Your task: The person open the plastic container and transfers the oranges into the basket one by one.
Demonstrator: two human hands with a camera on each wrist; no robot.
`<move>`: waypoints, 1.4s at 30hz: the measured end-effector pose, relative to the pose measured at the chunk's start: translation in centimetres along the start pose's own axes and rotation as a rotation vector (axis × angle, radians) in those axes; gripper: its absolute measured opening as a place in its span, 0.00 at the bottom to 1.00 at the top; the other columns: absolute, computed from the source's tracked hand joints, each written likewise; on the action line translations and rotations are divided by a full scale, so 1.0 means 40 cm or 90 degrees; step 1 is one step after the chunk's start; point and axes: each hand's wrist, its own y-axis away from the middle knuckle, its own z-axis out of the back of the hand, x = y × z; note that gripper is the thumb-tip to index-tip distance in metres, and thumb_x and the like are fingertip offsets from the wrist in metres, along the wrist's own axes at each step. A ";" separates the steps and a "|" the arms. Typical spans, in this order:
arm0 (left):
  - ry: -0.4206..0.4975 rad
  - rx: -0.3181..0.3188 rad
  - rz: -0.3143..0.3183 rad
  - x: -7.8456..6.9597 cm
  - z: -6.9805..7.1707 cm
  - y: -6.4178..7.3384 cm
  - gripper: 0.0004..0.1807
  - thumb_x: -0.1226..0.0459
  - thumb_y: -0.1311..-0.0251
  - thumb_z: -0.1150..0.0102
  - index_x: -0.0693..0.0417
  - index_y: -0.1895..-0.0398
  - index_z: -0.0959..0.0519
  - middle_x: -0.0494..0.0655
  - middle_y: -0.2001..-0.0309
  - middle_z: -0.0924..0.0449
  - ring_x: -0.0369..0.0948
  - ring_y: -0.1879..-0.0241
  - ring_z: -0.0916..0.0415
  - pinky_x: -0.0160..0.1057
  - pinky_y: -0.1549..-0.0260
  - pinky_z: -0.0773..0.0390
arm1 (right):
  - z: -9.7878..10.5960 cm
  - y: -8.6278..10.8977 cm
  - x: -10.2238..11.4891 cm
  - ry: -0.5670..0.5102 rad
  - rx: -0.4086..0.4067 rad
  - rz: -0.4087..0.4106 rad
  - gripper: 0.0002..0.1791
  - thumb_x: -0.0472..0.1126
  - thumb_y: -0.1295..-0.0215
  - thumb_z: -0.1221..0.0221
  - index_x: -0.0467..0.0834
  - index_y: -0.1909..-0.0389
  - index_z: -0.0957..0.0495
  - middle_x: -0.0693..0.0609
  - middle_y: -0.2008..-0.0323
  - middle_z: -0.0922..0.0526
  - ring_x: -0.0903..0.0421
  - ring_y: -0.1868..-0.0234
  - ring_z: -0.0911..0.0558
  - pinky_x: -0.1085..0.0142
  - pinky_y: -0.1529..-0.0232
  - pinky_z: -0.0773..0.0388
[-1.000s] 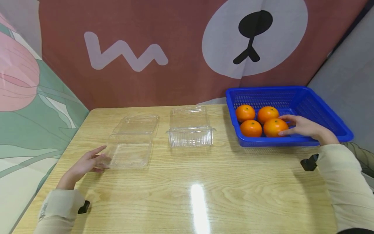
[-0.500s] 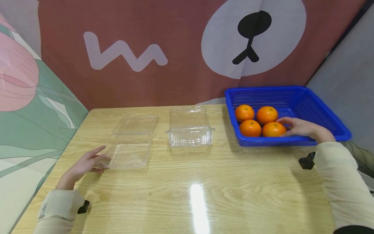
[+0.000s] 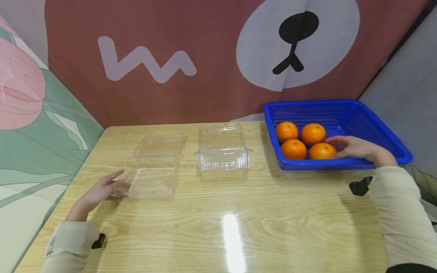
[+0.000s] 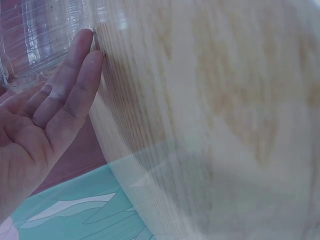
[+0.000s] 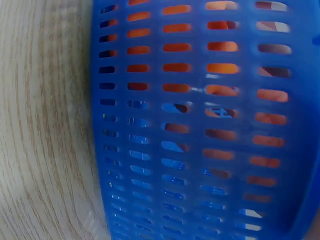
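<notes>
Several oranges sit in the left part of a blue plastic basket. My right hand reaches over the basket's front rim, its fingers and thumb loosely bent beside the front right orange. Through the basket's slots, the right wrist view shows part of this hand and orange fruit; the fingertips are partly hidden. On the left, my left hand has nearly straight fingers touching the left edge of a clear plastic clamshell container. In the left wrist view those fingers lie against the clear plastic.
A second clear clamshell container stands with its lid raised behind it, between the first container and the basket. All rest on a light wooden table. A brown printed cloth hangs behind the table.
The front right orange has gone down lower into the basket with my right hand, and the fingers have drawn slightly to its right. My left hand has stayed in place.
</notes>
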 end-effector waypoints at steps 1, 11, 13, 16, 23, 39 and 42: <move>0.001 0.000 0.002 -0.001 0.000 0.000 0.34 0.61 0.28 0.64 0.69 0.31 0.65 0.77 0.44 0.37 0.44 0.61 0.20 0.46 0.62 0.21 | 0.001 0.003 0.000 -0.006 -0.004 -0.004 0.37 0.40 0.43 0.38 0.27 0.38 0.44 0.26 0.39 0.41 0.29 0.41 0.40 0.39 0.47 0.38; 0.000 0.000 -0.001 0.001 0.001 0.001 0.35 0.59 0.28 0.63 0.68 0.30 0.65 0.77 0.44 0.36 0.44 0.61 0.20 0.47 0.61 0.21 | 0.015 0.033 -0.003 -0.024 -0.065 0.001 0.39 0.44 0.40 0.40 0.32 0.34 0.46 0.31 0.38 0.39 0.42 0.42 0.32 0.71 0.57 0.29; 0.001 0.001 -0.001 0.002 0.001 0.002 0.34 0.60 0.28 0.64 0.68 0.30 0.65 0.77 0.44 0.37 0.43 0.60 0.20 0.48 0.61 0.21 | 0.014 0.037 0.001 -0.018 -0.088 0.001 0.38 0.44 0.41 0.39 0.34 0.34 0.45 0.32 0.38 0.38 0.41 0.42 0.33 0.77 0.61 0.31; 0.004 0.000 0.000 0.004 0.001 0.002 0.34 0.59 0.28 0.64 0.68 0.30 0.65 0.77 0.44 0.37 0.43 0.60 0.20 0.48 0.61 0.21 | 0.014 0.043 0.009 -0.016 -0.120 -0.006 0.38 0.44 0.41 0.39 0.36 0.33 0.45 0.36 0.38 0.37 0.51 0.43 0.31 0.80 0.62 0.32; 0.004 -0.007 -0.009 0.006 0.001 0.000 0.34 0.59 0.28 0.65 0.68 0.30 0.64 0.77 0.44 0.38 0.44 0.61 0.20 0.48 0.62 0.21 | 0.011 0.061 0.030 -0.048 -0.182 -0.007 0.36 0.46 0.38 0.41 0.40 0.33 0.44 0.64 0.47 0.31 0.81 0.57 0.34 0.83 0.63 0.35; -0.095 -0.104 -0.025 -0.036 -0.006 -0.001 0.35 0.53 0.28 0.73 0.74 0.32 0.58 0.78 0.47 0.34 0.44 0.66 0.21 0.45 0.65 0.21 | -0.047 0.066 0.117 -0.082 -0.314 0.067 0.30 0.45 0.38 0.42 0.39 0.37 0.37 0.63 0.49 0.29 0.78 0.56 0.31 0.85 0.62 0.37; -0.104 -0.122 -0.030 -0.042 -0.006 -0.004 0.35 0.52 0.28 0.75 0.73 0.32 0.58 0.77 0.47 0.35 0.44 0.65 0.21 0.44 0.65 0.21 | -0.057 0.063 0.129 -0.089 -0.332 0.081 0.28 0.44 0.38 0.41 0.39 0.38 0.35 0.70 0.52 0.29 0.78 0.56 0.31 0.85 0.62 0.36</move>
